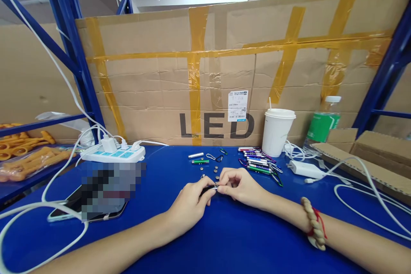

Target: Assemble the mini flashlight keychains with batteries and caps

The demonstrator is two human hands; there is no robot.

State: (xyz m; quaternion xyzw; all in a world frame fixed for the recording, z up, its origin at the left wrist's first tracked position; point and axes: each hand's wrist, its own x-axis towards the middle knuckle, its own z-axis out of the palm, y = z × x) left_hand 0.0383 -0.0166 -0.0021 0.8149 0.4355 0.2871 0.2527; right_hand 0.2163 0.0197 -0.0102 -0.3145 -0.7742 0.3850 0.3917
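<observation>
My left hand [190, 202] and my right hand [243, 187] meet at the middle of the blue table, both closed in a pinch. Between their fingertips is a small silvery metal part [215, 187], mostly covered, with a dark piece at the left fingers; its exact kind is unclear. Just beyond lie several small round metal discs [215, 168] like button cells. Farther back are a green metal tube [200, 162], a silver tube [195, 155] and loose carabiner clips [210, 156]. Behind my right hand is a pile of colourful mini flashlights [257, 162] with carabiners.
At left, a white power strip [112, 154] and a partly pixelated phone [105, 201] lie near white cables. A white cup [278, 132], a green-labelled bottle [323, 126], a white charger [306, 170] and an open carton [369, 158] stand right. Cardboard [154, 94] walls the back.
</observation>
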